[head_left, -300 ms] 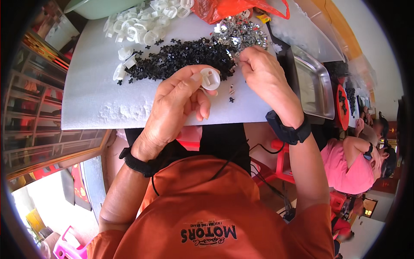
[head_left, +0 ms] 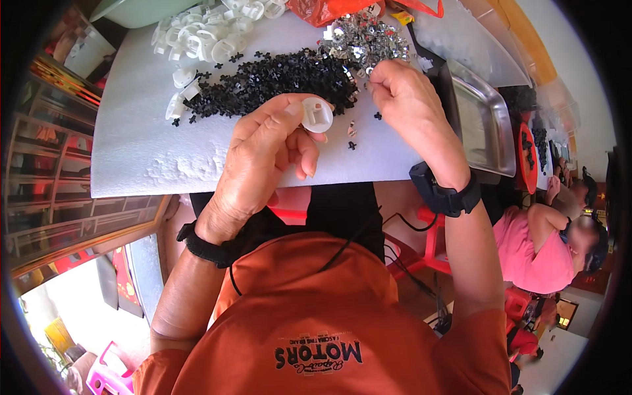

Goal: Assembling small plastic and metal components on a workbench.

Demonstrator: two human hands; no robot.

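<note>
My left hand [head_left: 266,141] is closed, thumb and forefinger pinching the rim of a white round plastic part [head_left: 318,116] with a rectangular recess and a small hole. It is held above the near side of the table. My right hand [head_left: 407,95] has its fingertips pinched together at the near edge of a heap of small shiny metal pieces [head_left: 365,43]. What they hold, if anything, is too small to make out. A heap of small black cross-shaped pieces [head_left: 270,82] spreads behind and left of the white part.
White plastic parts [head_left: 201,33] are piled at the back left, near a pale green basin [head_left: 141,10]. A red plastic bag [head_left: 316,10] lies at the back. A metal tray [head_left: 484,122] stands on the right. Further right sits a person in pink [head_left: 533,247].
My right hand has shifted slightly right, its fingertips now a little off the metal heap. The white part in my left hand has turned so its recessed face shows more fully.
</note>
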